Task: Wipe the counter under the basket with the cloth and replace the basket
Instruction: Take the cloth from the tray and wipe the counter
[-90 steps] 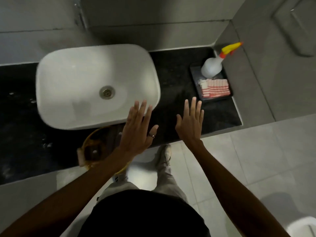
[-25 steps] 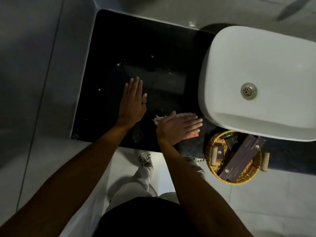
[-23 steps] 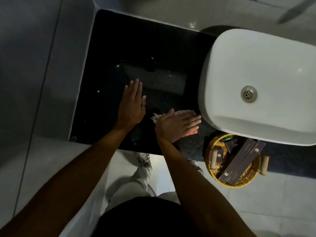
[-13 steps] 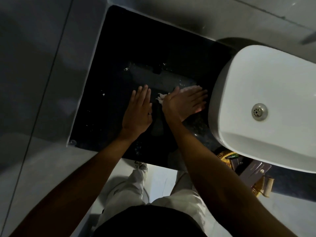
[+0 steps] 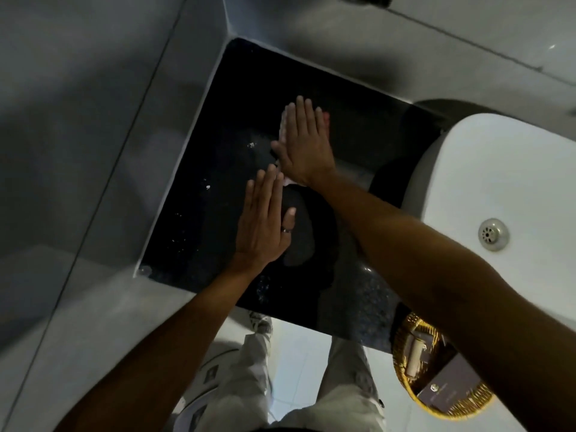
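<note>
Our right hand (image 5: pixel 304 141) lies flat, fingers spread, pressing the cloth (image 5: pixel 284 120) on the black counter (image 5: pixel 358 129), far side. Left hand (image 5: pixel 263 219) flat and empty, just beside it. Basket (image 5: pixel 405 357) sits at the near counter edge by the sink (image 5: pixel 498 169), down-right of both hands, partly under our right forearm; right hand's closer. Box labels in it: too blurred to read.

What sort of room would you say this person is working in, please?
Most likely a bathroom, perhaps a hotel's: a white vessel basin with a drain sits on a black stone counter, beside a wicker basket of boxed toiletries, with grey tiled walls around.
</note>
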Demonstrator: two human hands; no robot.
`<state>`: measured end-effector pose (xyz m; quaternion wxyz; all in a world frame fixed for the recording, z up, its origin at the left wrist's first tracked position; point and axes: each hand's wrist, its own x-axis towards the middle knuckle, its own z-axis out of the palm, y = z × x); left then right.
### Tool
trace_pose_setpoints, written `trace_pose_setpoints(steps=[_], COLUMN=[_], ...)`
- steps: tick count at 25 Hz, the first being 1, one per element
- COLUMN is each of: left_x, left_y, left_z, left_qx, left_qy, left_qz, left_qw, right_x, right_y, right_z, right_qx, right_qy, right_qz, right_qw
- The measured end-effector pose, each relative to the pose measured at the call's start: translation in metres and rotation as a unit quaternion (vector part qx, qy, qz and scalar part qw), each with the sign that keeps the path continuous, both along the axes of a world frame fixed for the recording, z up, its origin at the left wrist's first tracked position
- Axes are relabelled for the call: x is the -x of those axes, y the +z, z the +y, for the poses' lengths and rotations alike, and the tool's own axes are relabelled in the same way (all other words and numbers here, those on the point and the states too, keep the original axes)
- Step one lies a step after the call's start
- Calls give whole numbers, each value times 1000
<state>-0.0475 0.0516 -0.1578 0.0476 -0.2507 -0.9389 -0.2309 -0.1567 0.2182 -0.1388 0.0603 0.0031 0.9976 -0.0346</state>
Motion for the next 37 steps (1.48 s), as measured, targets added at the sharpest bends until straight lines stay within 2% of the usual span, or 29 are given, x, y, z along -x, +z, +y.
trace_pose_setpoints(steps=[2, 3, 5, 7, 9, 11, 13, 18, 20, 23, 29, 37], left_x=[3, 9, 40, 78, 107, 115, 107, 103, 100, 97, 73, -29], left_y=[20, 28, 40, 50, 49, 38, 24, 17, 20, 27, 23, 16], left_z=[-3, -2, 5, 21, 43, 66, 78, 91, 93, 86, 5, -72], left_qx=[-17, -24, -20, 6, 73, 148, 160, 142, 156, 126, 123, 102], left_qy=[-10, -28, -61, -90, -138, -178, -172, -69, -4, 112, 295, 401], left_qz=[5, 6, -5, -42, -56, -45, -55, -84, -104, -134, -192, -204], left_qw=[1000, 999, 998, 995, 986, 972, 970, 984, 982, 976, 928, 887], right_x=[-7, -17, -51, -91, -117, -119, -118, -119, -119, -118, -117, -118], right_y=[19, 23, 21, 11, -5, -12, -14, -14, -12, -10, -14, -18], right_z=[6, 10, 20, 29, 32, 35, 34, 36, 34, 36, 35, 35], right_qx=[23, 40, 81, 89, 54, 25, 25, 22, 21, 22, 25, 43], right_qy=[3, -39, -202, -322, -337, -327, -331, -326, -323, -328, -324, -320], right_qz=[6, 38, 99, 58, 15, 10, 16, 30, 35, 33, 47, 64], right_qw=[1000, 998, 971, 941, 940, 945, 943, 945, 946, 944, 945, 944])
